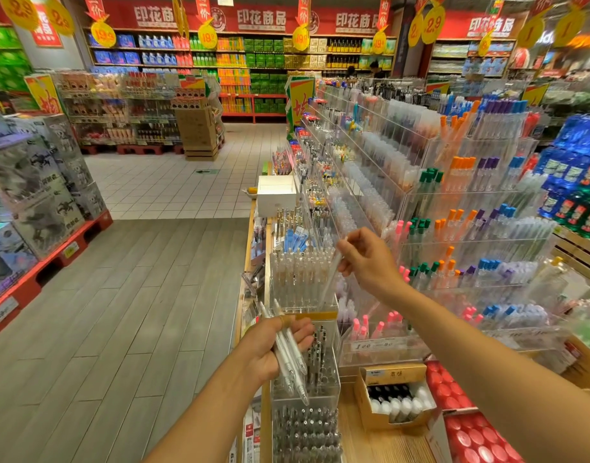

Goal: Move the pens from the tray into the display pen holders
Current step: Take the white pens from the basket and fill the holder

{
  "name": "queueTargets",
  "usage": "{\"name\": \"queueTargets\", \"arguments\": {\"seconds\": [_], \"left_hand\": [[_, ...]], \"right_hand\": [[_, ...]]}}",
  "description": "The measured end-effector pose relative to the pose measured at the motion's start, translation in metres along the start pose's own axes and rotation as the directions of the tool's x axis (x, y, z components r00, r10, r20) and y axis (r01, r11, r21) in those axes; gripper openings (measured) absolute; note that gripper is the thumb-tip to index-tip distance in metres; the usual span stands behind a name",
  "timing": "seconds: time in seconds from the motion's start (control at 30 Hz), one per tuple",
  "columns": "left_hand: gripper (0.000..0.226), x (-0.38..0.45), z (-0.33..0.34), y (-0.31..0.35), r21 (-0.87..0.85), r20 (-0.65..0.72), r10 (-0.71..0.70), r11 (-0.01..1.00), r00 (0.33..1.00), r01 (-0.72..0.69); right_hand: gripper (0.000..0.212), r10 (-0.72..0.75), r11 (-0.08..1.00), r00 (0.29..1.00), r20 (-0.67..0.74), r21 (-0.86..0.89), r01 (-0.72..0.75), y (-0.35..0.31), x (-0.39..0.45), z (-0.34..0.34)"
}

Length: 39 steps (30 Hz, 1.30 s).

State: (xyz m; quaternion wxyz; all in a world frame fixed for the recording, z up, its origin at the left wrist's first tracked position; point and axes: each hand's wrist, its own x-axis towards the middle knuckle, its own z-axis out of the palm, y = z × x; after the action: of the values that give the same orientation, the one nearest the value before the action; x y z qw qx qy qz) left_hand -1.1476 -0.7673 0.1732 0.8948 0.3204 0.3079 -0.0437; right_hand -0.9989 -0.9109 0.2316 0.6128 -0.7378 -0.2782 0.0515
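Observation:
My left hand (273,345) holds a bundle of white pens (288,357), their tips pointing down over a clear holder of dark pens (315,369). My right hand (367,259) pinches a single clear white pen (330,279) at its top end. The pen slants down toward the clear acrylic display pen holder (300,279), which is filled with upright clear pens. Its lower tip sits at that holder's right edge. No tray can be picked out with certainty; a white open box (275,192) stands further along the counter.
Tiered acrylic racks (454,208) of coloured pens rise to the right. A cardboard box of black and white bottles (395,396) and red packs (467,419) sit on the wooden counter. The aisle floor (136,312) lies to the left, with stacked boxes on red pallets.

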Motion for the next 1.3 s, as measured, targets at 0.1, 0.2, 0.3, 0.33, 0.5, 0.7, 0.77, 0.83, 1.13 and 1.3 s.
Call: {"name": "queueTargets", "arguments": {"seconds": [0.1,0.2,0.3,0.33,0.5,0.7,0.77,0.83,1.13,1.3], "left_hand": [[0.012,-0.002,-0.001,0.000,-0.013,-0.030,0.003,1.000,1.000,-0.003],[0.010,-0.002,-0.001,0.001,0.012,-0.044,0.015,1.000,0.999,-0.014],[0.012,-0.002,-0.001,0.001,0.034,-0.040,0.008,0.999,0.999,-0.006],[0.013,-0.003,-0.001,0.001,0.039,-0.040,0.006,0.999,0.999,-0.004],[0.013,-0.002,-0.005,0.001,0.016,-0.034,0.004,1.000,0.999,-0.004],[0.011,0.001,-0.005,0.003,0.066,0.000,0.002,0.998,1.000,-0.002],[0.012,0.001,-0.005,0.004,0.105,0.014,0.005,0.994,1.000,-0.007],[0.013,0.001,-0.005,0.005,0.137,0.026,0.017,0.990,1.000,-0.021],[0.013,-0.002,0.004,0.001,0.252,0.102,0.042,0.965,0.994,-0.067],[0.013,-0.003,0.011,0.001,0.263,0.162,0.048,0.961,0.986,-0.090]], "right_hand": [[0.014,-0.104,0.965,0.994,-0.026,-0.243,0.095,-0.001,0.003,0.001],[0.013,-0.110,0.921,0.994,0.029,-0.373,0.113,0.001,0.001,0.005],[0.014,-0.113,0.891,0.993,0.036,-0.439,0.117,0.005,-0.001,0.009],[0.015,-0.108,0.887,0.994,0.027,-0.449,0.108,0.005,-0.001,0.009],[0.015,-0.093,0.879,0.996,0.017,-0.468,0.090,0.009,0.000,0.012],[0.015,-0.054,0.781,0.993,0.103,-0.616,0.106,0.018,0.006,0.013],[0.018,-0.052,0.757,0.993,0.105,-0.645,0.108,0.020,0.007,0.013],[0.020,-0.046,0.763,0.994,0.099,-0.639,0.099,0.021,0.007,0.015],[0.022,-0.075,0.786,0.982,0.175,-0.596,0.166,0.003,-0.009,0.031],[0.027,0.193,0.898,0.927,0.321,-0.439,-0.035,-0.006,-0.017,0.045]]}}
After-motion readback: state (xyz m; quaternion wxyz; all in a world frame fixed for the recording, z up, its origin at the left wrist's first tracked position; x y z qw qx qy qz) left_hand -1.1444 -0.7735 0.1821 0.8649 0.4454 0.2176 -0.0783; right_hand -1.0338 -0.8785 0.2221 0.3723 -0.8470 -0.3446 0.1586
